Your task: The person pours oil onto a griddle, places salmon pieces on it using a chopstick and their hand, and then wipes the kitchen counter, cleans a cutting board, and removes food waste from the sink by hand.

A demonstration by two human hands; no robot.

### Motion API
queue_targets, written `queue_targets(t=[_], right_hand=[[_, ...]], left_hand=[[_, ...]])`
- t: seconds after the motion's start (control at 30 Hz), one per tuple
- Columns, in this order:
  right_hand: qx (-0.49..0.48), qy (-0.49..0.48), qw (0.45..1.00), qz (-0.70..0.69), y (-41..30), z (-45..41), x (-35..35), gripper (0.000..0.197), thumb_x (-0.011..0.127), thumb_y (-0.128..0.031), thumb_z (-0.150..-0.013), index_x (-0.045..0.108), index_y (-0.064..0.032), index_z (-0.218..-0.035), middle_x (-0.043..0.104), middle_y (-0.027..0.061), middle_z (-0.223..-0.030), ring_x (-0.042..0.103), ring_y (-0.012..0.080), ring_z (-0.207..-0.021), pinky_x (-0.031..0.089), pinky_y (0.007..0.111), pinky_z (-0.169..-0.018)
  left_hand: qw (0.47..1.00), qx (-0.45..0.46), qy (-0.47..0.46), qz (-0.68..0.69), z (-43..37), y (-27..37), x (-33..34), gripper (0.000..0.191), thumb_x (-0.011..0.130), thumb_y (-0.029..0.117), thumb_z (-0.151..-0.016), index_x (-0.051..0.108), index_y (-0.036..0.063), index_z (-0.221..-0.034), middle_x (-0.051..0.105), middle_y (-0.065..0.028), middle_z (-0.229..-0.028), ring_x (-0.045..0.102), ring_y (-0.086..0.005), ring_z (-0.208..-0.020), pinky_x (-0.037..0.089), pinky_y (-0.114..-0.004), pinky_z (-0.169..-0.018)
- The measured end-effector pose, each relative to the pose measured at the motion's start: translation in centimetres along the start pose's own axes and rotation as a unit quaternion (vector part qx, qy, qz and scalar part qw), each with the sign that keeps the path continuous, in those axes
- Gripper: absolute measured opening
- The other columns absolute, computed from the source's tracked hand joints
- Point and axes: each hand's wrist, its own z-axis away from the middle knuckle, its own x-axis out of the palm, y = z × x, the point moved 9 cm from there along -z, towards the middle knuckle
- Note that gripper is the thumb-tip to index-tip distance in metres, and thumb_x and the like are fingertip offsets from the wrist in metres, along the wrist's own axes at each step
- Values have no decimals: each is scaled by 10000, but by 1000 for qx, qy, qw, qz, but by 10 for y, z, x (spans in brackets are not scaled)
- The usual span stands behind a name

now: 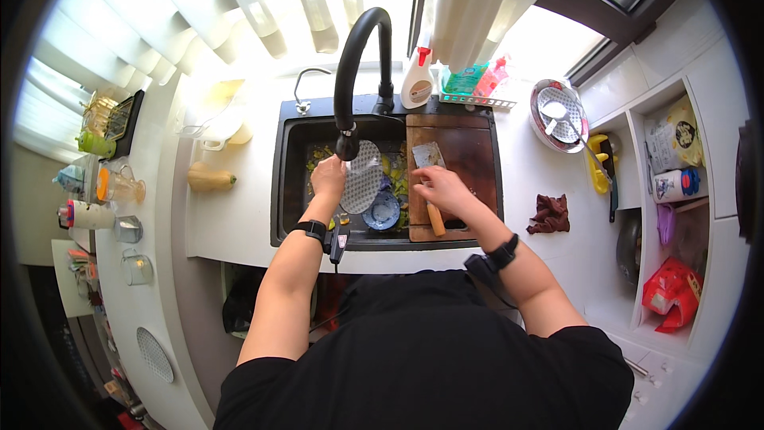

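Observation:
My left hand (329, 178) grips the left edge of an oval plate (363, 182) with a grey-and-white pattern, tilted up inside the black sink (292, 203). Beside the plate's lower right, a small blue dish (381, 211) lies among yellow and green food scraps (403, 191) on the sink floor. Over the wooden board (471, 143) that covers the sink's right part is my right hand (441, 186), fingers bent and apart. Below it lies a cleaver (428, 154) with a wooden handle (436, 220); the hand hides its middle, and contact is unclear.
A black faucet (358, 42) arches over the plate. Behind the sink stand a white bottle (417, 86) and a caddy (477, 99). To the right are stacked bowls (559, 114) with a ladle and a brown cloth (549, 214). A butternut squash (210, 178) lies left.

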Motion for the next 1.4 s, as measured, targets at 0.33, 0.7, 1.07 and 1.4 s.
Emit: queue_targets(t=[0.33,0.7,1.07,1.4], right_hand=[[371,-156,781,-478,54,-62,196,365,567,-120,-950,474,49,-1259,642,209,-1160,690,375,-951,609,512,-761],[251,-103,903,-335,72,-83,155,263,493,9,-864,571,75,-1107,649,174,-1088,696,320,-938,644,446,-702],[255,-59,932,-252,86,-72,114,239,584,-72,-844,603,100,-1009,686,192,-957,727,302,-798,632,411,-622],[229,-63,947,-215,71,-79,117,267,624,-105,-826,617,126,-960,691,249,-919,723,319,-857,596,407,-671]], left_hand=[[827,-301,-20,474,65,-148,67,334,693,262,-907,691,-14,-1096,714,-129,-855,697,-205,-725,559,-370,-643],[775,-187,-185,574,12,-31,98,210,554,6,-940,625,-107,-1102,703,-192,-950,732,-246,-802,608,-287,-713],[847,-229,-210,432,-9,15,88,293,809,228,-788,663,12,-653,654,-57,-607,581,-108,-459,461,-256,-423],[808,-246,-270,462,-8,-26,132,287,518,211,-971,662,-36,-954,732,-149,-943,699,-191,-664,563,-285,-600]])
